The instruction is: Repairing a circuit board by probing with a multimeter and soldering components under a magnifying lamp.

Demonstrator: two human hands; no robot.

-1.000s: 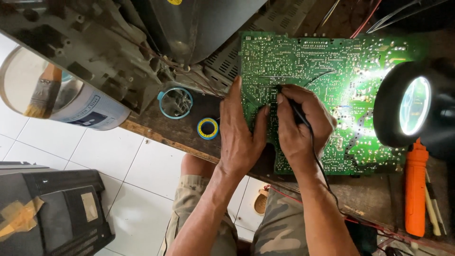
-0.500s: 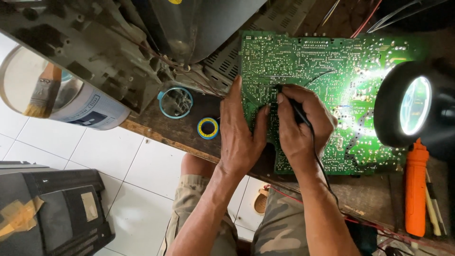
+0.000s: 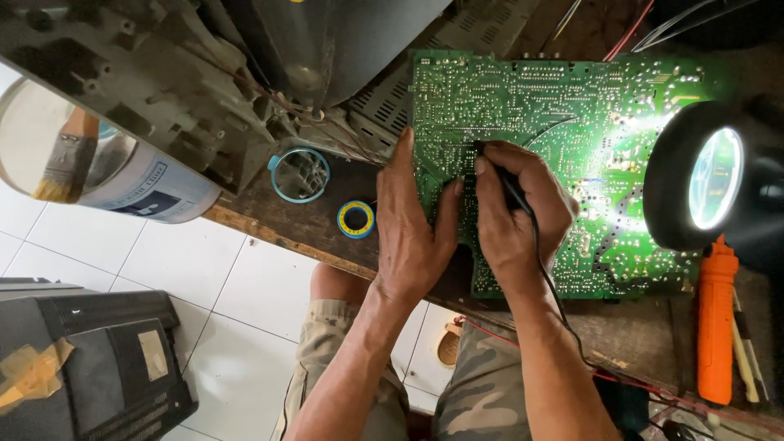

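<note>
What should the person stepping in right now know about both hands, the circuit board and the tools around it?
Left hand: flat on the near left part of the green circuit board, steadying it, holding nothing.
Right hand: gripping a black corded tool, its tip down on the board's solder side; the cord runs back along the forearm.
Board lies on the wooden bench, lit by the round lamp at the right.
Yellow-and-blue solder spool and blue-rimmed cup sit left of the board; orange tool at the far right.
Done or left: which joints are finished cannot be told from this view.
</note>
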